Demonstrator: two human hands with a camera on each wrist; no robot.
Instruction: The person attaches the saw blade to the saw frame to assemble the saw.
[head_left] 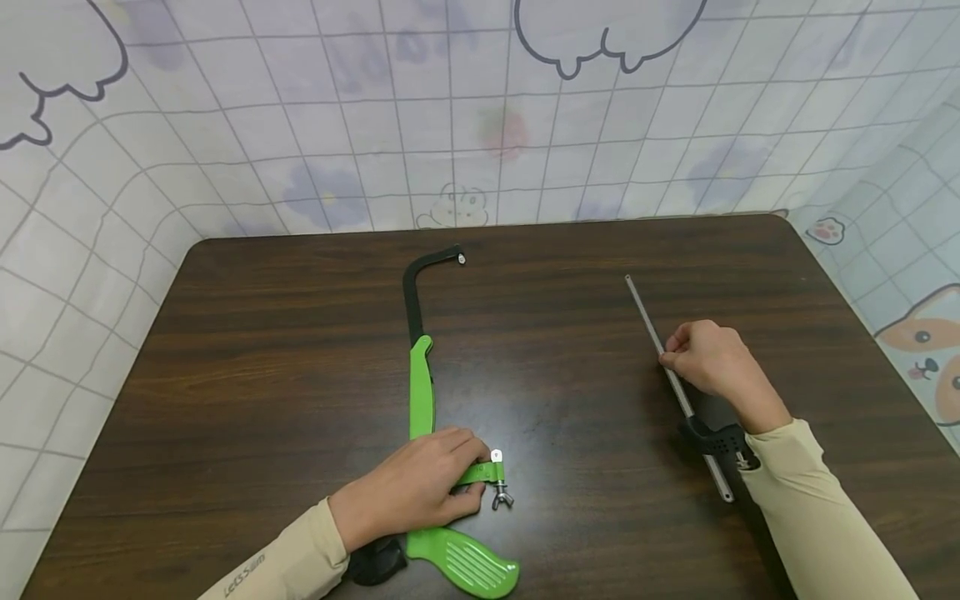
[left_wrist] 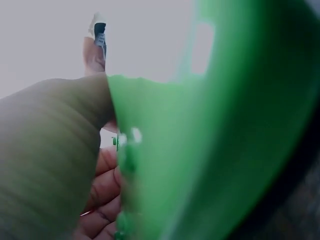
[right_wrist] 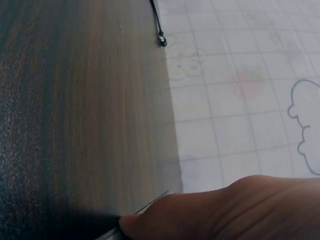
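Note:
A hacksaw frame (head_left: 422, 392), with a green body and a black bent front arm, lies on the left half of the table. My left hand (head_left: 420, 483) grips it just above the handle (head_left: 472, 562), by the short green arm that carries a wing nut (head_left: 502, 498). Blurred green plastic of the frame (left_wrist: 155, 150) fills much of the left wrist view. To the right, a thin grey hacksaw blade (head_left: 647, 312) slants across the table. My right hand (head_left: 712, 358) pinches it near its middle between thumb and fingers. The right wrist view shows only the thumb side and a bit of blade.
Both things are on a dark wood-grain table (head_left: 555, 333). A white gridded curtain (head_left: 480, 108) with printed drawings stands along the back and sides. A black wrist strap (head_left: 712, 437) on my right arm covers part of the blade from above.

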